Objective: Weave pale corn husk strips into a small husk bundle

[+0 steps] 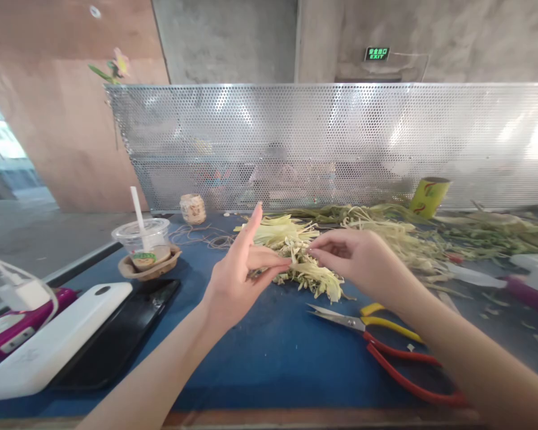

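My left hand [244, 263] is over the middle of the blue table with one finger pointing up and the thumb and other fingers pinched together. My right hand [349, 254] faces it, thumb and fingertips also closed in a pinch. What either pinch holds is too small to make out. Right behind and below the fingertips lies a pale yellow-green bundle of frayed, husk-like plant strips [325, 280]. Scissors [341, 319] with one yellow and one red handle lie below my right hand, blades slightly apart, partly covered by my right forearm.
At left are a plastic cup [141, 233] with a straw in a cardboard holder, a black phone [121, 340], a white slab-like device [58, 340] and a purple power strip [9, 334]. Twine [215, 239], loose plant strips [385, 236] and a green cylinder [430, 197] lie before a perforated metal screen [296, 131].
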{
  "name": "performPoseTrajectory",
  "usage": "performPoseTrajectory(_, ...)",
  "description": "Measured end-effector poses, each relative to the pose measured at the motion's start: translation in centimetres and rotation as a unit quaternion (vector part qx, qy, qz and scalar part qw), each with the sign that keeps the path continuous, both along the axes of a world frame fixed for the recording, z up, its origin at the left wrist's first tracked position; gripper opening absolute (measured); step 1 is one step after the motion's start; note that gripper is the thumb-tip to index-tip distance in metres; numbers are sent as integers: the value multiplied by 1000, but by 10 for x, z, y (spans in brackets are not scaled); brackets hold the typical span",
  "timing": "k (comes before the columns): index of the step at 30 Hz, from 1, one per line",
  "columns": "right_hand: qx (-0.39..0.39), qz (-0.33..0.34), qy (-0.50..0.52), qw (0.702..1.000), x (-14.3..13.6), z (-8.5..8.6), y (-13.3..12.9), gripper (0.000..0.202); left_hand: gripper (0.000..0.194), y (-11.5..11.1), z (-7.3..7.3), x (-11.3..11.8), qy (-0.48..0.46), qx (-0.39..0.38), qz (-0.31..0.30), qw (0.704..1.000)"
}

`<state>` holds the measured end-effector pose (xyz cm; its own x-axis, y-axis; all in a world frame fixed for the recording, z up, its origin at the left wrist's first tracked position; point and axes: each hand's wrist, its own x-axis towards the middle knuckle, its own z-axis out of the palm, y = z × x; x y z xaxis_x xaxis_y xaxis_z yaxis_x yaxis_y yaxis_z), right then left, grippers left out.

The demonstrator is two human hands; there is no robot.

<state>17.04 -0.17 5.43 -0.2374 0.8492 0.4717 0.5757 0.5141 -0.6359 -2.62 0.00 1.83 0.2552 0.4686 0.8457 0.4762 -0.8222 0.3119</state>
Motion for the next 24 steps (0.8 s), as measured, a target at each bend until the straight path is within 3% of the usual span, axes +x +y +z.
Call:
performPoseTrajectory(5, -17, 46, -41, 998, -16, -6, 6, 15, 100, 4, -3, 1, 39, 122, 3, 992)
performPoseTrajectory(11, -83, 96, 2, 992, -22, -1, 5, 14, 91, 3, -6, -1, 33, 130, -25, 991)
performPoseTrajectory(14, -149, 120, 12, 981, -20, 5, 4, 19, 92, 0, -9, 1, -10, 87, -31, 996)
performPoseTrajectory(17, -176, 127, 15, 976, -20, 5, 4, 16, 85, -5, -9, 4, -58, -9, 6, 998)
performPoseTrajectory(21, -166, 108, 64, 978, -26, -5, 4, 9, 80, -9, -3, 7, -116, -154, 63, 979)
performPoseTrajectory(24, -147, 99, 76, 981, -29, -11, 4, 8, 79, -9, 1, 8, -130, -190, 75, 970)
